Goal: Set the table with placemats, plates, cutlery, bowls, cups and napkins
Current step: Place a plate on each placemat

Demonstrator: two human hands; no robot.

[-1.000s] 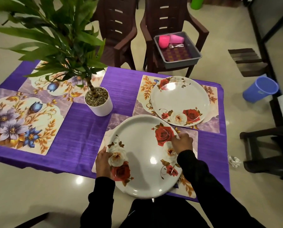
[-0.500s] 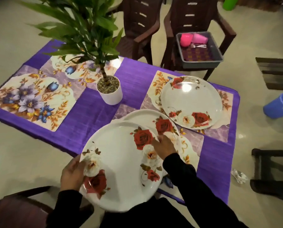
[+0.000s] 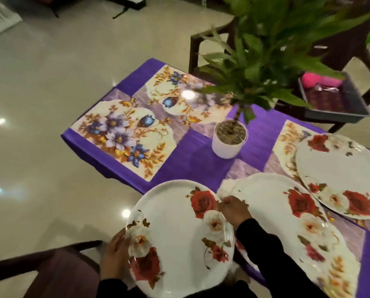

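Head view: rose plate (image 3: 175, 231) held off the table's near edge, my left hand (image 3: 115, 254) and right hand (image 3: 233, 209) pinching opposite rims. Rigid, glossy, likely slippery; best gripped at the rims, kept level.

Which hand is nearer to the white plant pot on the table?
The right hand. It grips the far rim of the carried plate, just below the plant pot in the picture. The left hand holds the plate's opposite rim, farther from the pot, off the table's edge.
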